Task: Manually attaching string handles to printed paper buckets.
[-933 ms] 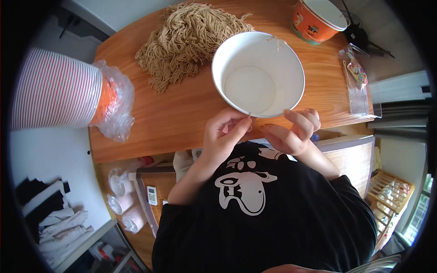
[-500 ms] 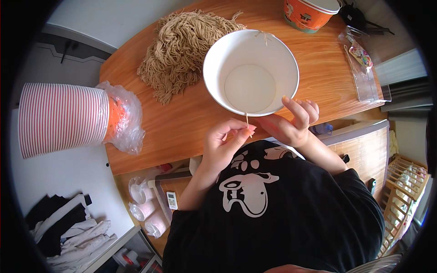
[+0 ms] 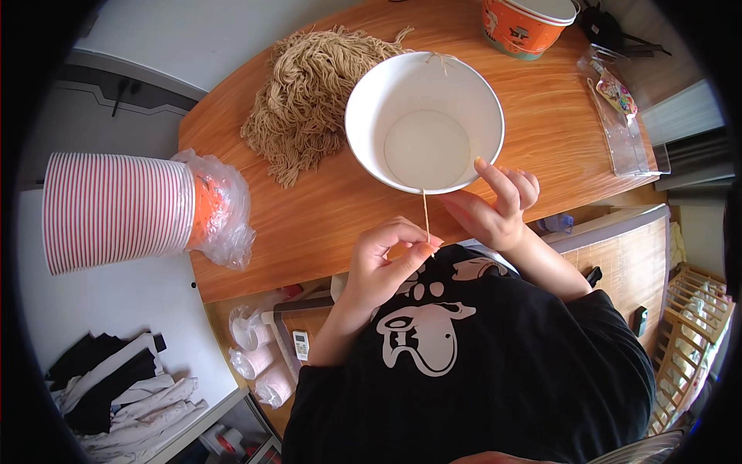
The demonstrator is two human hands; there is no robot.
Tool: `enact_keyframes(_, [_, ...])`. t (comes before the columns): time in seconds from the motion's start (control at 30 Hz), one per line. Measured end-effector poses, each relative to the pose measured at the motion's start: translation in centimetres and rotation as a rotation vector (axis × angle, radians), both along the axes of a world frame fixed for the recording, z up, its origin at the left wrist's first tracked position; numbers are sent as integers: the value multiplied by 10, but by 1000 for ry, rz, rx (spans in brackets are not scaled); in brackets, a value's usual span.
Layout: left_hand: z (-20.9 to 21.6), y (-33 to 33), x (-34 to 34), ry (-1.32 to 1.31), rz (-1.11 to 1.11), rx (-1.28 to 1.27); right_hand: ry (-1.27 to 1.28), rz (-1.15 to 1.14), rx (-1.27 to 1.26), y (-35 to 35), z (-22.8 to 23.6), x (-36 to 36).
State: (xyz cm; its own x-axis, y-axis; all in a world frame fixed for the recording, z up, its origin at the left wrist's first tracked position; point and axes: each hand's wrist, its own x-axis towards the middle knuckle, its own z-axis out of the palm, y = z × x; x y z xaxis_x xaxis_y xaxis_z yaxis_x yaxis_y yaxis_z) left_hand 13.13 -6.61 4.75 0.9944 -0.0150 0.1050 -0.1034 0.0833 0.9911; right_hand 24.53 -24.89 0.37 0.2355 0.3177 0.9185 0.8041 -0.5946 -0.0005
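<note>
A white paper bucket [image 3: 425, 147] stands at the table's near edge, its open mouth turned up toward me. A short beige string [image 3: 426, 213] runs from its near rim down to my left hand [image 3: 386, 259], which pinches it closed between thumb and forefinger. My right hand [image 3: 498, 209] grips the bucket's near right side: one fingertip reaches over the rim, while the rest of the hand lies against the outer wall. Across the mouth, a knotted bit of string [image 3: 443, 62] hangs at the far rim. Left of the bucket lies a heap of beige string [image 3: 305, 100].
A tall stack of nested paper buckets [image 3: 120, 213], partly in clear plastic, lies at the left. Orange printed buckets [image 3: 525, 29] stand at the far right of the wooden table [image 3: 553, 116], near a clear plastic tray [image 3: 626, 143]. Wrapped cups [image 3: 259, 363] sit below the table edge.
My left hand has moved toward me, drawing a longer length of string out below the rim. My right hand keeps its hold on the bucket. The view has shifted slightly.
</note>
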Motion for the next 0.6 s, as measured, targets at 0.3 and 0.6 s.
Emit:
enact_keyframes(0.3, [3,-1,-2,12,49,-61,144,-6,-4,-5,1,-5])
enact_keyframes(0.6, [-54,-3,6,-330,480,666,67,68,158,-84,-47,-25])
